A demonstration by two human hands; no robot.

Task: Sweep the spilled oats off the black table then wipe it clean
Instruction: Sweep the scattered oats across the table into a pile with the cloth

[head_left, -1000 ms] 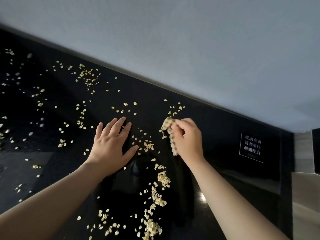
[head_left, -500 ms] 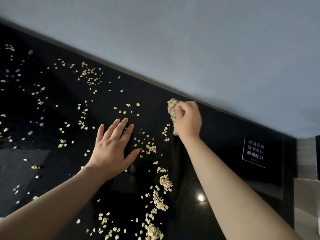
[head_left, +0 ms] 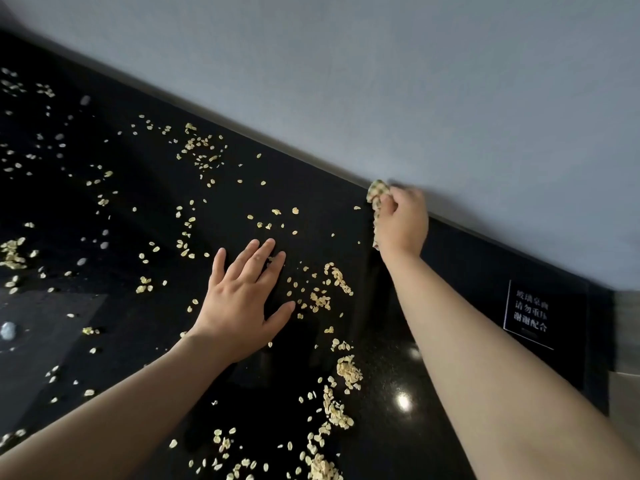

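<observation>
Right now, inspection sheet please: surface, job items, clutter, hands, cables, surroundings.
Surface: black table, glossy, light glare near the right forearm.
Job's things: oats scattered widely, thicker trail between the arms; cloth at the table's far edge.
Clutter: black sign with white writing at right; pale grey specks at left, unidentified.
Hands: left hand flat on table, fingers straight; right hand grips cloth.
Cables: nothing seen.
Surroundings: grey wall behind the table.

dim, soft light | glare spot on black table point(head_left: 403, 401) | right hand point(head_left: 403, 221) motion-blurred | edges warped
</observation>
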